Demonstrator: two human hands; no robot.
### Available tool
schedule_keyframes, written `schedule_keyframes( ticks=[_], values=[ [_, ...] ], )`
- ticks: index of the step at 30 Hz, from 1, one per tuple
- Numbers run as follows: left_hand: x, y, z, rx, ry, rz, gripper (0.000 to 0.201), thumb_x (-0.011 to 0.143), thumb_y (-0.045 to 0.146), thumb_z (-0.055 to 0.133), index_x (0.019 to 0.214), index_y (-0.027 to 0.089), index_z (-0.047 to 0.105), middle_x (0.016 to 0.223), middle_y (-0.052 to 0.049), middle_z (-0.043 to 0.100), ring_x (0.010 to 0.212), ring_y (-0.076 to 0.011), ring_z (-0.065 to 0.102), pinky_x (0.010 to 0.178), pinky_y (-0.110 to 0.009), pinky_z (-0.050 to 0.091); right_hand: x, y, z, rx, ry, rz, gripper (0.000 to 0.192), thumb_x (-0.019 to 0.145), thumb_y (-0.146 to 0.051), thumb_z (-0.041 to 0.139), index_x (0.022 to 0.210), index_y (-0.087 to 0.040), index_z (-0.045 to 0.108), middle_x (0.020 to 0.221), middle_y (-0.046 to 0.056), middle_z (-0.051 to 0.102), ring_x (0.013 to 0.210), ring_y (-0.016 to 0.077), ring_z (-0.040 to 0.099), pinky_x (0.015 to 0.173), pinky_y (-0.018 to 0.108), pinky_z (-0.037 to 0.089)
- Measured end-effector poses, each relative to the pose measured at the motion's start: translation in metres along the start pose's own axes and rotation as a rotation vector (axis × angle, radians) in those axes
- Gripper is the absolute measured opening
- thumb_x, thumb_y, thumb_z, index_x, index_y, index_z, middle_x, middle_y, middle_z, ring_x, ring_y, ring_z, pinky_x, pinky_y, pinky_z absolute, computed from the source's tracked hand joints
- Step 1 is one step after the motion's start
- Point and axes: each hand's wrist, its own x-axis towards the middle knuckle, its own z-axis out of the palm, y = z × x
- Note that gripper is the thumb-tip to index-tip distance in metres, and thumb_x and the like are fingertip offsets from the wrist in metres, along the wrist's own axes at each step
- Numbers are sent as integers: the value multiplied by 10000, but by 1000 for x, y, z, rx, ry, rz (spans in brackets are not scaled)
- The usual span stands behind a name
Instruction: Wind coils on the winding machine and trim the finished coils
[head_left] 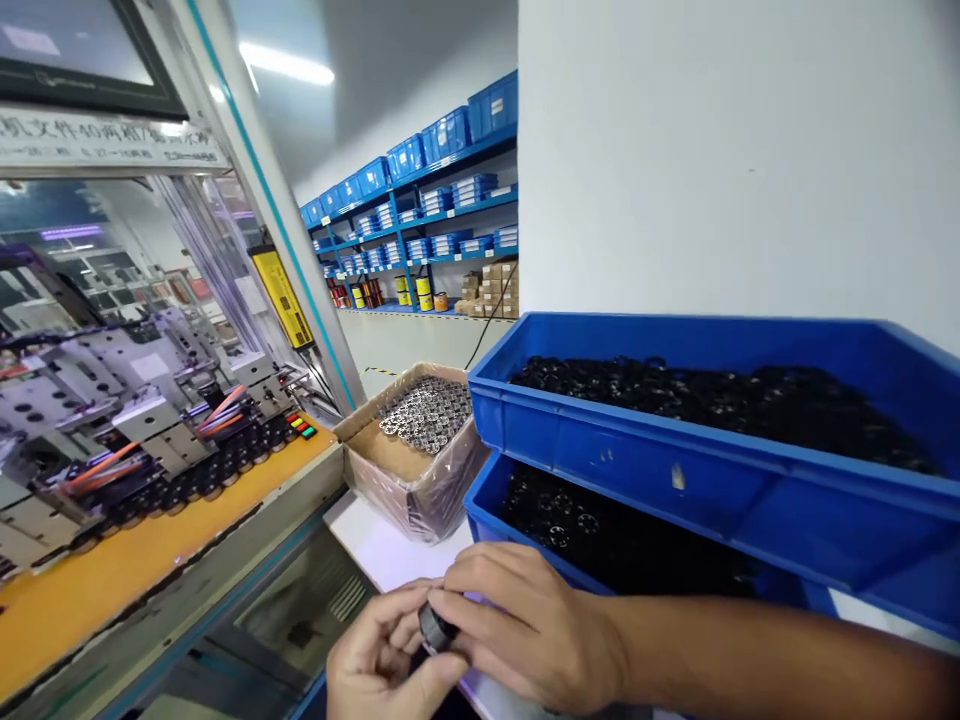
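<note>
Low in the view, my left hand (375,655) pinches a small round black part (435,630) with a grey band between thumb and fingers. From the right, my right hand (529,625) reaches over with its fingertips pressed on the top of the same part. Both hands are closed around it, in front of the lower blue bin (480,510). The fingers cover much of the part, so its exact kind cannot be made out.
An upper blue bin (675,440) of black ring-like pieces rests over the lower one. A plastic-lined carton (390,490) holds stacked metal parts. At left stands a machine with an orange bench (157,540) and a row of black round parts. Shelves (405,225) with blue boxes stand behind.
</note>
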Motion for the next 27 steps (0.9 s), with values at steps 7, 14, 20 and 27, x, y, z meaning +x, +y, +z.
schedule_keyframes(
  ticks=[7, 14, 20, 27],
  values=[
    [13, 35, -17, 489, -303, 517, 413, 637, 73, 855, 970, 313, 809, 808, -30, 803, 676, -176, 744, 653, -210, 595, 1, -10, 0, 238, -47, 143, 211, 920, -6, 431, 1051, -70, 583, 892, 110, 663, 868, 180, 613, 813, 308, 572],
    [5, 2, -3, -7, -163, 218, 316, 634, 200, 878, 929, 281, 798, 975, -61, 774, 886, -203, 731, 758, -225, 576, 2, -10, 1, 159, -23, 139, 257, 875, -1, 442, 1073, -104, 569, 909, 99, 654, 878, 187, 617, 803, 330, 582],
    [-3, -8, 6, -453, -186, -332, 431, 646, 473, 858, 993, 238, 755, 747, -14, 694, 663, -105, 622, 655, -190, 482, 4, -10, 2, 236, 10, 226, 159, 927, -83, 539, 1073, -135, 576, 942, 86, 651, 915, 178, 616, 836, 322, 576],
    [2, -1, -9, -16, -239, 105, 183, 806, 348, 752, 966, 260, 753, 1016, -71, 673, 945, -198, 625, 834, -274, 493, 1, -9, 2, 230, -30, 247, 129, 930, -79, 538, 1035, -110, 606, 885, 93, 653, 838, 184, 597, 748, 322, 564]
  ],
)
